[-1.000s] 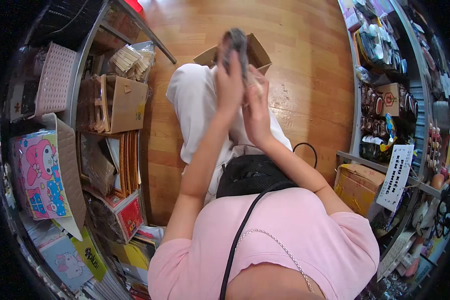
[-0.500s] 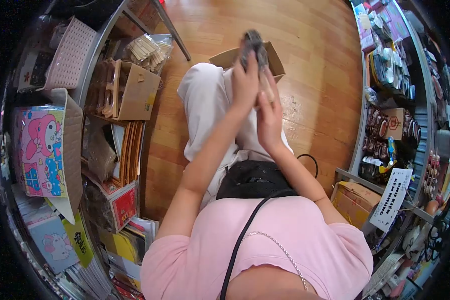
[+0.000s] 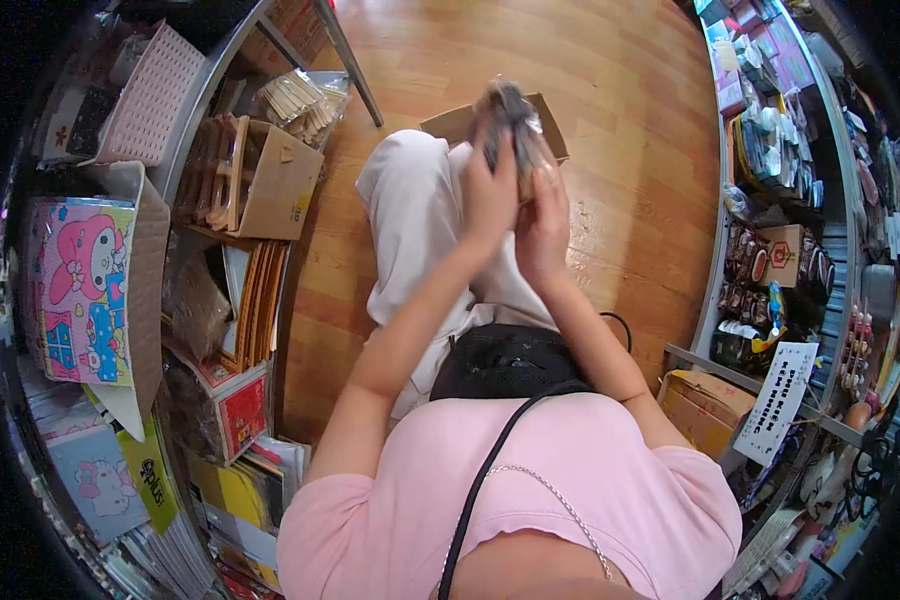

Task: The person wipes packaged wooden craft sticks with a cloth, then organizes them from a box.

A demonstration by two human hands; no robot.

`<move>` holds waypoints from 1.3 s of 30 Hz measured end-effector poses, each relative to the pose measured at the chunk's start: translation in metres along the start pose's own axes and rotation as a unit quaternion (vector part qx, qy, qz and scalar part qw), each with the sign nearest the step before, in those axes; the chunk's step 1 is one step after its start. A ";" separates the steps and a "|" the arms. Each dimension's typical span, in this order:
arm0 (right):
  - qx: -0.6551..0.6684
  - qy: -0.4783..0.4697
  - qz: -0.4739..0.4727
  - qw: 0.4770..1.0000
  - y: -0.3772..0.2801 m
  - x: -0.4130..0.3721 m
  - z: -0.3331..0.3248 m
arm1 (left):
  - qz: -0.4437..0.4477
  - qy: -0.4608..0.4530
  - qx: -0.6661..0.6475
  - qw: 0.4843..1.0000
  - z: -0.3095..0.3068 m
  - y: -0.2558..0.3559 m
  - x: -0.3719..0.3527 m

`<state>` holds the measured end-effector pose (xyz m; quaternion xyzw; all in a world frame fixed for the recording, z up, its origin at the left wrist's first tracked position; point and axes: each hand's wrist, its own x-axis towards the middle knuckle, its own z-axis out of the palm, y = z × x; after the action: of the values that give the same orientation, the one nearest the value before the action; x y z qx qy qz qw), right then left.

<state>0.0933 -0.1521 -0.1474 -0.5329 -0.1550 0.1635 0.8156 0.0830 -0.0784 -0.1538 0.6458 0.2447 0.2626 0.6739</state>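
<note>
A small clear plastic packet, with dark and tan contents blurred by motion, is held up between both hands over my knees. My left hand grips its left side, fingers closed along it. My right hand has its fingers wrapped round the lower right of the packet. What exactly lies inside cannot be made out. Just beyond the hands, an open cardboard box stands on the floor, partly hidden by the packet and my knees.
Packed shelves flank me on both sides. On the left are a box of wooden pieces, a bag of wooden sticks and a pink basket. To the right are a printed sign and a cardboard carton. A black bag rests on my lap.
The packet and both hands have come slightly lower, towards my body. The packet has turned and shows a broader side. Both hands stay on it.
</note>
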 end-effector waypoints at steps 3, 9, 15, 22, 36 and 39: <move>-0.097 -0.009 0.025 0.995 -0.018 0.005 -0.005 | 0.134 0.007 0.042 0.990 0.013 -0.005 -0.045; -0.152 -0.077 -0.065 0.983 -0.007 -0.017 -0.002 | 0.070 0.018 -0.019 0.997 -0.010 0.001 0.034; -0.010 -0.040 0.017 0.999 0.003 0.001 -0.008 | -0.038 -0.010 0.005 0.999 -0.001 0.000 -0.024; -0.082 -0.003 -0.023 0.996 -0.006 0.002 -0.005 | 0.125 -0.023 0.032 0.991 0.008 0.011 -0.003; -0.036 0.007 -0.017 0.999 -0.013 -0.004 -0.009 | 0.047 0.001 -0.014 0.999 0.013 -0.034 0.020; -0.113 -0.004 -0.008 0.994 0.004 -0.025 0.002 | -0.085 0.001 -0.055 0.995 0.000 -0.012 0.043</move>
<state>0.0699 -0.1595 -0.1527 -0.6197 -0.1801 0.1402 0.7509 0.1152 -0.0502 -0.1651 0.5844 0.2845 0.2183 0.7279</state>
